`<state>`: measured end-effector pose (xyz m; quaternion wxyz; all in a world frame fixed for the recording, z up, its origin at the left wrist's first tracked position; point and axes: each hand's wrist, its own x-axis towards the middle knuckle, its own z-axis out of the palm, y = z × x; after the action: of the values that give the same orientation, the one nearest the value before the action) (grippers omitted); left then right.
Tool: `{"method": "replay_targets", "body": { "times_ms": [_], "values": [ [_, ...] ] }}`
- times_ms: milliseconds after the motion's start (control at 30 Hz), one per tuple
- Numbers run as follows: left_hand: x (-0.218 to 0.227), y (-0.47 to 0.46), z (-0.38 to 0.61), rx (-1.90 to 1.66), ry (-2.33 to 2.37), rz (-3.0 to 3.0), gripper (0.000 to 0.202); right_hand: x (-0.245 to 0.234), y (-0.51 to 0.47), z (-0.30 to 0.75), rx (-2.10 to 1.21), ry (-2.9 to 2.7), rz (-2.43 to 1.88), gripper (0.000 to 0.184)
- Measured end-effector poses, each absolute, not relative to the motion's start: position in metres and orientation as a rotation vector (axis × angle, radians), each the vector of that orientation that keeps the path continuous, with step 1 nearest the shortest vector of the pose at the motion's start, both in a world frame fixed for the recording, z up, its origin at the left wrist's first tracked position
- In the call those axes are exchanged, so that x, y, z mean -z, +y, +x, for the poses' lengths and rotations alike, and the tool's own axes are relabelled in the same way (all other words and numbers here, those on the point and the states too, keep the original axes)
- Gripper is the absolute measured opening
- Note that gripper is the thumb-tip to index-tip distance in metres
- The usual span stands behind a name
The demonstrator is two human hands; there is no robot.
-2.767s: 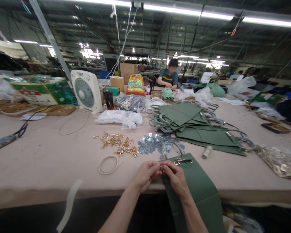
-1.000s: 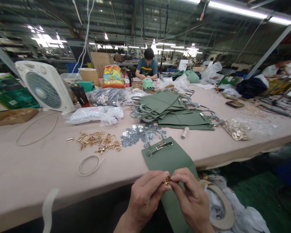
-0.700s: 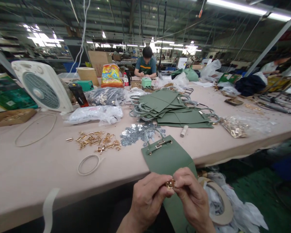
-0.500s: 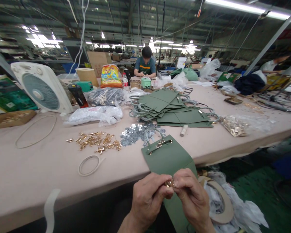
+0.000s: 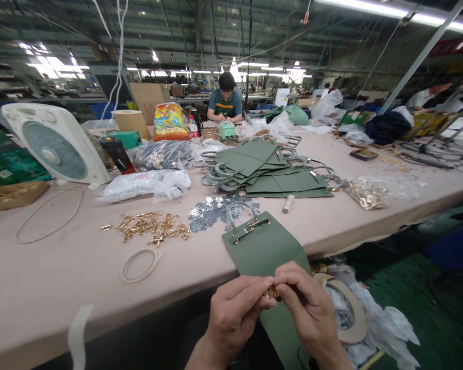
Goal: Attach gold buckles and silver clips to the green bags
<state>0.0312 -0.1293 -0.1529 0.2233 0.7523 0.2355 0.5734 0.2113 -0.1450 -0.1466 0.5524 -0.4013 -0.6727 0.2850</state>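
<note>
My left hand (image 5: 235, 313) pinches a small gold metal fitting (image 5: 270, 292) above the table's front edge. Fingertips of my right hand (image 5: 308, 308) close on the same fitting from the other side; its exact shape is partly hidden by the fingers. Below both hands lies a green bag panel (image 5: 268, 244), hanging over the edge, with a handle and metal hardware at its far end. Gold metal fittings (image 5: 150, 227) lie loose to the left of the panel. Thin silver metal plates (image 5: 212, 211) are heaped just beyond it.
A stack of green bag panels (image 5: 250, 164) with handles lies farther back. A roll of tape (image 5: 139, 265) rests on the left, near a white fan (image 5: 57, 146). To the right is a plastic bag of metal parts (image 5: 366, 193). A person (image 5: 226, 100) sits across the table.
The fingers of my right hand have shifted on the gold fitting, and the fitting has turned slightly. The whole view has swung a little to the right.
</note>
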Motion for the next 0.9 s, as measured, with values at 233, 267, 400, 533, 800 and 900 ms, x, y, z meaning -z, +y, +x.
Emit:
{"method": "replay_targets", "body": {
  "times_ms": [233, 267, 400, 533, 800, 900],
  "values": [
    [0.155, -0.129, 0.033, -1.596, 0.637, 2.080, 0.033, 0.147, -0.148, 0.205, -0.742, -1.507, -0.999, 0.015],
    [0.156, -0.129, 0.033, -1.595, 0.639, 2.075, 0.033, 0.149, -0.148, 0.205, -0.758, -1.489, -1.002, 0.016],
    [0.158, -0.125, 0.033, -1.583, 0.655, 2.003, 0.031, 0.162, -0.146, 0.206, -0.923, -1.338, -0.996, 0.014],
    [0.166, -0.121, 0.035, -1.564, 0.684, 1.886, 0.030, 0.175, -0.142, 0.207, -1.378, -0.983, -0.907, 0.038],
    [0.189, -0.122, 0.025, -1.372, 0.700, 2.034, 0.039, 0.199, -0.135, 0.219, -1.855, -0.884, -0.865, 0.047],
    [0.190, -0.117, 0.019, -1.278, 0.728, 2.124, 0.042, 0.198, -0.121, 0.231, -1.864, -0.963, -0.845, 0.043]
  ]
}}
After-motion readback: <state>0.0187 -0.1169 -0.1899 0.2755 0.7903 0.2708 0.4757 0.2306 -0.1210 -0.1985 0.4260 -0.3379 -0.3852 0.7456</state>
